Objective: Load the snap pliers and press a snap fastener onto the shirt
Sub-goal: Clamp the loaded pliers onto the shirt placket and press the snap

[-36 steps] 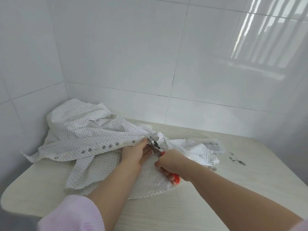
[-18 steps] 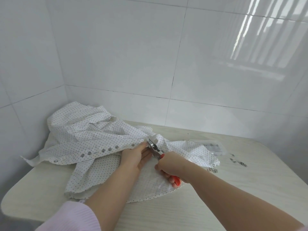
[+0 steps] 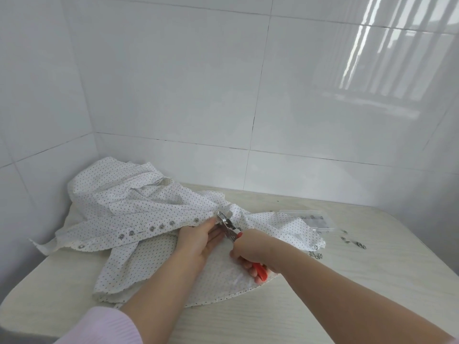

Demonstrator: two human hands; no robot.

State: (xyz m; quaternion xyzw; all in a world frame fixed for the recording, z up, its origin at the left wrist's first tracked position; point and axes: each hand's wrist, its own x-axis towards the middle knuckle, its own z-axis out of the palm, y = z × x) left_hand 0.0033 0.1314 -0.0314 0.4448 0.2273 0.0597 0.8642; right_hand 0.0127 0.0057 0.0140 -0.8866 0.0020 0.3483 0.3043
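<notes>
A white shirt (image 3: 129,207) with small dark dots lies crumpled on the pale table (image 3: 372,281), its placket strip carrying a row of several metal snaps (image 3: 151,228). My right hand (image 3: 250,249) grips the red handles of the snap pliers (image 3: 229,225), whose metal jaws sit on the placket's edge. My left hand (image 3: 198,238) holds the shirt fabric just left of the jaws, thumb on top of the placket. The fabric between the jaws is mostly hidden by the tool.
A clear plastic box (image 3: 314,219) of snap parts stands at the right behind the shirt. Loose snap pieces (image 3: 352,242) lie scattered beside it. White tiled walls close the table's back and left sides.
The view has shifted slightly; both hands stay at the placket. The right hand's grip on the pliers looks unchanged and the jaws remain at the same spot.
</notes>
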